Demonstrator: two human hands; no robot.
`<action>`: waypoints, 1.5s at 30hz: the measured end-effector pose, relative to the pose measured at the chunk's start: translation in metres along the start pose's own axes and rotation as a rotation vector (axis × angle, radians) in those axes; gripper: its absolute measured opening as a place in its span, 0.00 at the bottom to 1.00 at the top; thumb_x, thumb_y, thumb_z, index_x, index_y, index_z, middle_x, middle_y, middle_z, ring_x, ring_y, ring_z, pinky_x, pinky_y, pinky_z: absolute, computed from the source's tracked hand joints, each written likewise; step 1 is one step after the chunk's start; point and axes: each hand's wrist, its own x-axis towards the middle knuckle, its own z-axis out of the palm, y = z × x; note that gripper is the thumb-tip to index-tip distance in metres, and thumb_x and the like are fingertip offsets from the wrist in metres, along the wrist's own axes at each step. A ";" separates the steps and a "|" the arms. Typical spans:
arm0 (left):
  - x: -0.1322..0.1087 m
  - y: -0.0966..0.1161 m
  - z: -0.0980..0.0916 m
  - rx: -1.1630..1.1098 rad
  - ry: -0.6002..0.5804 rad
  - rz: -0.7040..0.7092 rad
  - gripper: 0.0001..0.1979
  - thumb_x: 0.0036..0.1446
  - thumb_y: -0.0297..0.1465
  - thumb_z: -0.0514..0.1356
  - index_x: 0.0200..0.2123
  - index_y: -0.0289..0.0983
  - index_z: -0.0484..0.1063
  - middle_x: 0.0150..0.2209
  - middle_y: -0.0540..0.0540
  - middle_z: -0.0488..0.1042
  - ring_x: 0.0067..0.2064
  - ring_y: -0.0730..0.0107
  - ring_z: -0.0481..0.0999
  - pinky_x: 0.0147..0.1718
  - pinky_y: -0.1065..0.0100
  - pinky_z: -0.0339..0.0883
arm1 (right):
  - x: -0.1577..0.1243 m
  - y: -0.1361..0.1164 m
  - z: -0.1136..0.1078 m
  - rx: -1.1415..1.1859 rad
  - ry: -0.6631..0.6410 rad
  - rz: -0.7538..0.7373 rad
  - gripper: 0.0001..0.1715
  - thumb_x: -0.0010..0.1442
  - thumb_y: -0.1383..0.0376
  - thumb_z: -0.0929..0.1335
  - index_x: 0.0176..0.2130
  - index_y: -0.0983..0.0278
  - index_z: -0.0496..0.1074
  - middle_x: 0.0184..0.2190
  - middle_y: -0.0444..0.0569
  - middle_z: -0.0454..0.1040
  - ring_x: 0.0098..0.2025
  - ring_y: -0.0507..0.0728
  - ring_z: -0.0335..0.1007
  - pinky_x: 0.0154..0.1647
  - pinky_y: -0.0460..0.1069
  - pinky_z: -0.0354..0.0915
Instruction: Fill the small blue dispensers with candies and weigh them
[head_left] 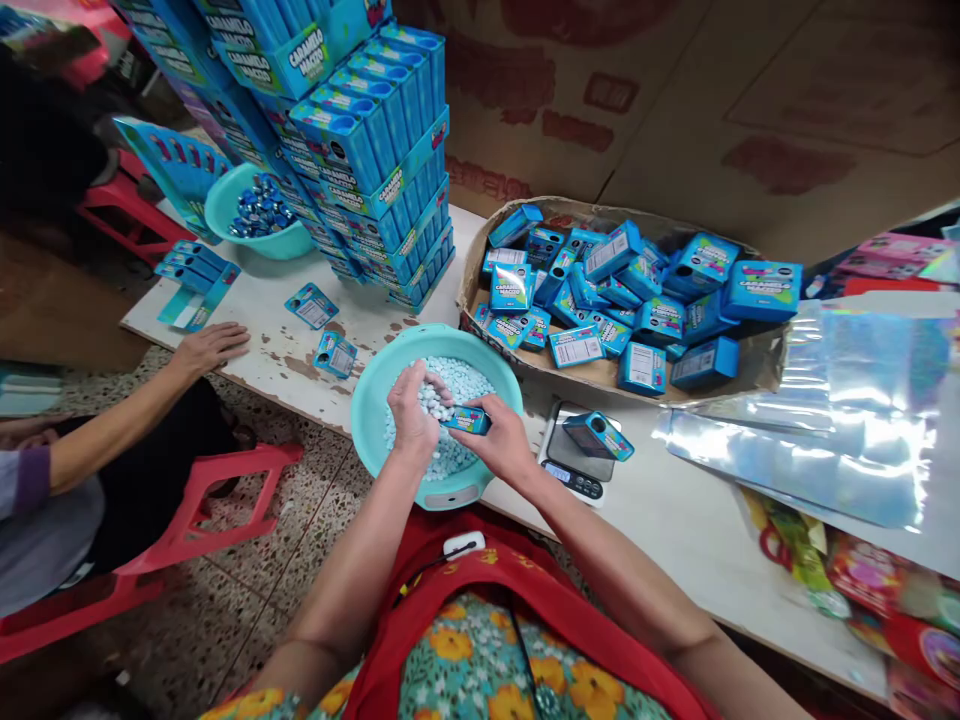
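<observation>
My left hand is cupped around a heap of small pale-blue candies, over a turquoise basin. In the basin lie many more of these candies. Held in my right hand is a small blue candy box, tilted so that one end faces the candies in my left palm. The box's opening is hard to make out. To the right of the basin, another blue box rests on a small digital scale.
Behind the basin, a cut-down cardboard carton holds many blue boxes. Filled display trays stand stacked at the back left, near a bowl of shiny wrapped pieces. A co-worker's hand rests on the table; silvery sheets lie right.
</observation>
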 end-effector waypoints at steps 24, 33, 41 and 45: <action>-0.004 0.013 0.017 0.037 -0.049 0.136 0.17 0.51 0.39 0.64 0.23 0.36 0.61 0.20 0.54 0.62 0.20 0.80 0.63 0.19 0.75 0.56 | 0.002 -0.011 0.001 0.184 0.099 0.043 0.16 0.49 0.63 0.74 0.39 0.61 0.71 0.35 0.46 0.72 0.39 0.57 0.69 0.41 0.51 0.65; 0.015 0.019 -0.020 -0.052 -0.097 -0.169 0.16 0.49 0.40 0.64 0.26 0.36 0.63 0.22 0.53 0.65 0.17 0.84 0.58 0.15 0.77 0.51 | -0.015 -0.006 -0.019 0.384 0.083 0.102 0.22 0.46 0.57 0.77 0.40 0.60 0.74 0.38 0.46 0.73 0.42 0.57 0.70 0.47 0.52 0.66; 0.024 -0.047 -0.081 0.624 -0.239 -0.507 0.15 0.41 0.38 0.67 0.28 0.34 0.70 0.21 0.52 0.68 0.17 0.80 0.62 0.13 0.78 0.49 | -0.135 0.036 -0.115 0.261 0.483 0.393 0.24 0.46 0.56 0.76 0.43 0.61 0.73 0.38 0.48 0.75 0.38 0.58 0.72 0.41 0.53 0.69; 0.019 -0.046 -0.077 0.771 -0.263 -0.480 0.14 0.35 0.33 0.70 0.25 0.33 0.70 0.19 0.50 0.69 0.18 0.77 0.65 0.14 0.77 0.54 | -0.185 0.107 -0.150 0.088 0.953 0.588 0.30 0.43 0.54 0.76 0.43 0.65 0.70 0.34 0.48 0.74 0.34 0.56 0.70 0.39 0.54 0.69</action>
